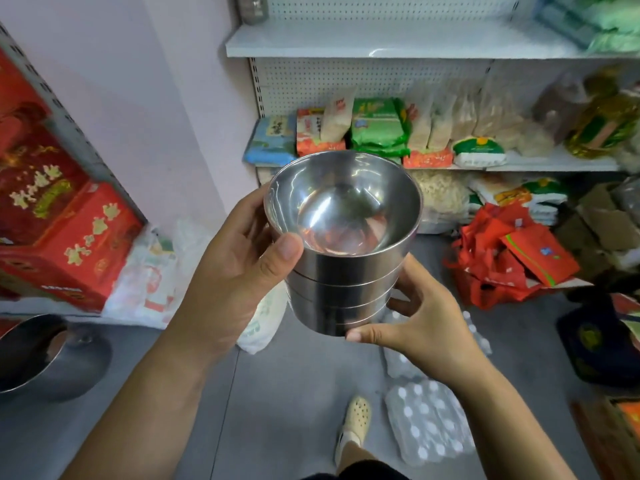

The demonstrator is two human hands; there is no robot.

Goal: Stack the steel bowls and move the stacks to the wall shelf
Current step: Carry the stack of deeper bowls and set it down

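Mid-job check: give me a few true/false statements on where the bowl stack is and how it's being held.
1. Both the left hand and the right hand hold the stack of steel bowls. True.
2. The stack rests on the wall shelf. False: it is held in the air in front of the shelf.
3. The top bowl is empty. True.
4. The right hand grips the stack at its rim. False: it holds the bottom; the left hand's thumb is at the rim.
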